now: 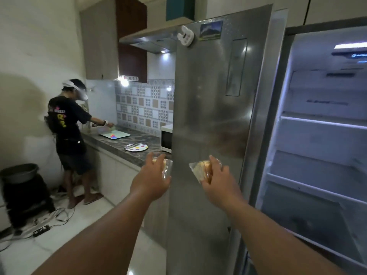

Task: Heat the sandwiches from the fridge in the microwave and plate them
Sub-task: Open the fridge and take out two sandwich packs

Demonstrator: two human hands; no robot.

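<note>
You're reaching both arms out in front of the fridge door (208, 116). Your left hand (152, 179) is curling its fingers round a wrapped sandwich (167, 167), mostly hidden behind the hand. Your right hand (218, 181) is gripping the other sandwich (200, 169) in clear wrap. The microwave (166, 140) is peeking out, half hidden by the door, on the tabletop (123, 143).

Silver fridge door (210, 116) up front, and left of it a dark marbled counter (119, 143), a white plate (136, 147) with coloured dots, grey-and-tan patterned tiles (145, 108).
</note>
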